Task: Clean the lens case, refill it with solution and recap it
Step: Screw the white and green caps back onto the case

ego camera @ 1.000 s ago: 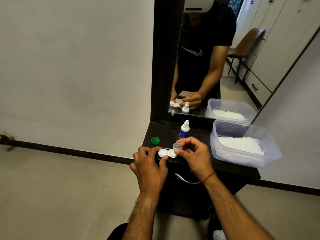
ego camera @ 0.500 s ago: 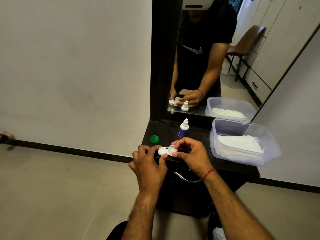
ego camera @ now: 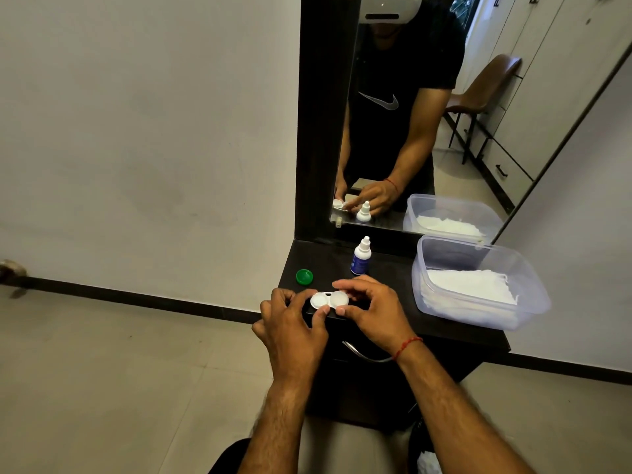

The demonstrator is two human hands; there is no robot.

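A white two-well lens case (ego camera: pixel 321 300) lies at the front edge of the dark dresser top (ego camera: pixel 386 278). My left hand (ego camera: pixel 290 323) pinches its left end between thumb and fingers. My right hand (ego camera: pixel 372 311) pinches a translucent cap (ego camera: pixel 339 297) that sits on the right well. The left well shows open and white. A green cap (ego camera: pixel 304 276) lies upside down on the top, left of the case. Behind the case stands a small solution bottle (ego camera: pixel 361 256), white with a blue label and a nozzle tip.
A clear plastic tub (ego camera: pixel 478 285) with white tissues stands at the right of the dresser. A mirror (ego camera: pixel 410 114) rises behind, reflecting a person and a chair. A drawer handle (ego camera: pixel 366 355) curves below the front edge. Tiled floor lies to the left.
My right hand brought the translucent cap down from above the case onto the right well. The left hand kept its hold on the case.
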